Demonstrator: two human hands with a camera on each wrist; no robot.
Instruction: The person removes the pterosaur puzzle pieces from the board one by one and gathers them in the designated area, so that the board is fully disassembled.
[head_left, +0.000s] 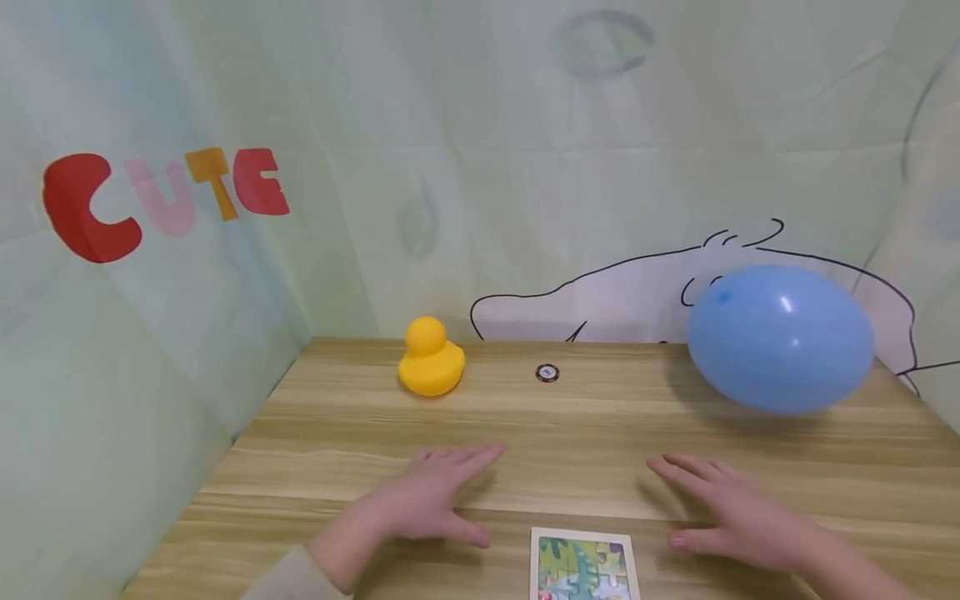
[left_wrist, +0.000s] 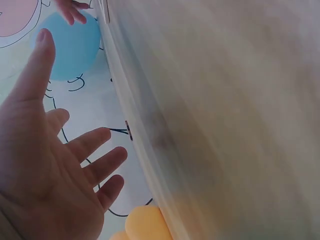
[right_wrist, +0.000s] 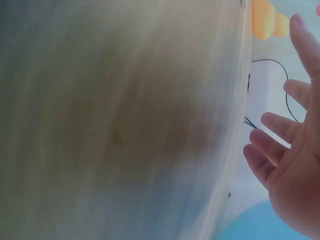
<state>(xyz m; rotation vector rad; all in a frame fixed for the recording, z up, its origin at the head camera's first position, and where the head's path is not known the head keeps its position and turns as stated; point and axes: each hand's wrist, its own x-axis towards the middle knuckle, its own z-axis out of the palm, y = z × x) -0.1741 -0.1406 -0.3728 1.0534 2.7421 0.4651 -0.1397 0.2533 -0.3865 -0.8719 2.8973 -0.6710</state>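
My left hand (head_left: 431, 496) hovers over the table with its fingers spread and nothing in it. Opposite it, my right hand (head_left: 738, 517) is also empty, fingers extended and thumb apart. Between and a little nearer than the hands lies a small jigsaw puzzle (head_left: 583, 571) in a white frame, cut off by the bottom of the head view. A yellow rubber duck (head_left: 431, 362) stands beyond the left hand. Behind the right hand rests a blue balloon (head_left: 780, 342). A dark-rimmed poker chip (head_left: 547, 372) lies flat near the table's back edge.
The wood-grain table (head_left: 570, 450) reaches back to a pale green printed curtain (head_left: 450, 167). Coloured letters (head_left: 93, 208) reading "CUTE" are on the left side of that curtain. Both wrist views see the tabletop at a steep, blurred angle.
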